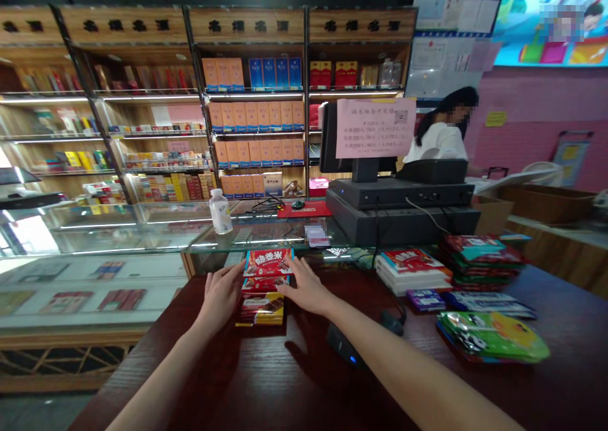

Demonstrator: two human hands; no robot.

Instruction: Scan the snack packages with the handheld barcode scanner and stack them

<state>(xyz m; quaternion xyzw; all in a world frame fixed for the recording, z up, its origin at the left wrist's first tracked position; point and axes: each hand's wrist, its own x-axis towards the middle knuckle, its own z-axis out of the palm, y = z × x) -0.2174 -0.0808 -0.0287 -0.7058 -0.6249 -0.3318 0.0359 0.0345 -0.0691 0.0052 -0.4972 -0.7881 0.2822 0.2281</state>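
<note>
A red chocolate packet (268,263) with white lettering is gripped at its two sides between my hands at the far side of the dark wooden counter. My left hand (222,293) has its fingertips at the packet's left edge. My right hand (305,285) meets the right edge, its thumb over a second red packet (259,284) just below. Nearer to me lies a yellow-and-brown chocolate pack (260,309). A black barcode scanner (339,345) with a blue light rests partly hidden under my right forearm.
Right of my hands lie a white-and-red box stack (411,271), purple packets (426,300), green bags (494,336) and stacked red packets (479,257). Beyond stand a white bottle (220,212), a glass counter (199,244) and a till (403,212). A person (439,130) is behind it.
</note>
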